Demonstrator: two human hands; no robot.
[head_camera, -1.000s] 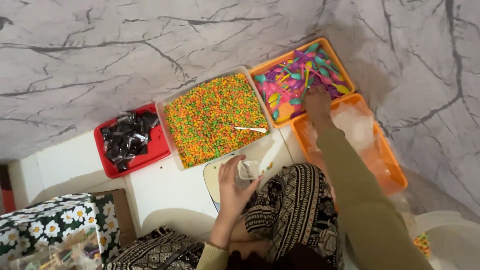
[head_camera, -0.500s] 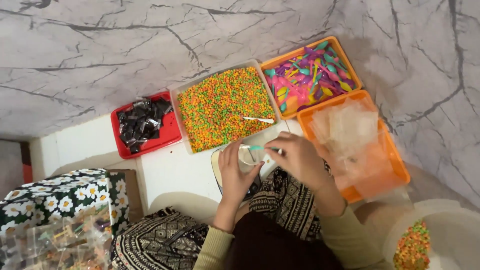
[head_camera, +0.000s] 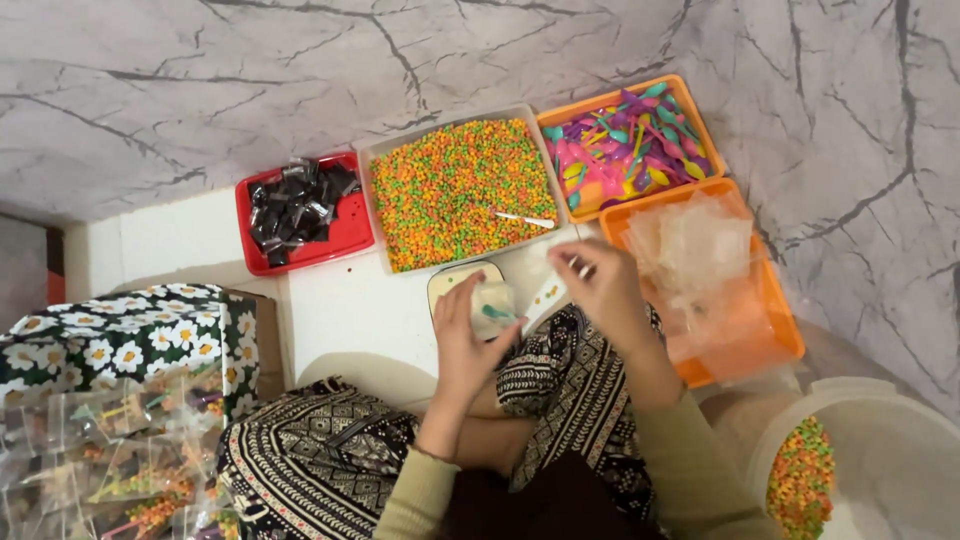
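I sit cross-legged on the floor in patterned trousers. My left hand (head_camera: 468, 335) holds a small clear plastic pouch (head_camera: 492, 303) with a teal spoon in it, just above my knee. To its right, my right hand (head_camera: 600, 285) is raised beside the pouch, fingers pinched near its edge; what it grips is too small to tell. In front of me a clear tray (head_camera: 378, 215) holds several tiny orange, green and yellow snack pieces with a white scoop (head_camera: 524, 219) on top.
A red tray (head_camera: 350, 235) of dark wrapped items sits at left. Two orange trays lie at right: one (head_camera: 700, 100) with colourful plastic spoons, one (head_camera: 775, 335) with clear pouches. A floral box (head_camera: 120, 335) with filled packets lies lower left, a white tub (head_camera: 900, 440) lower right.
My right hand left the spoon tray, came back to the pouch with a teal spoon, and the spoon now sits in the pouch. The view shifted slightly.
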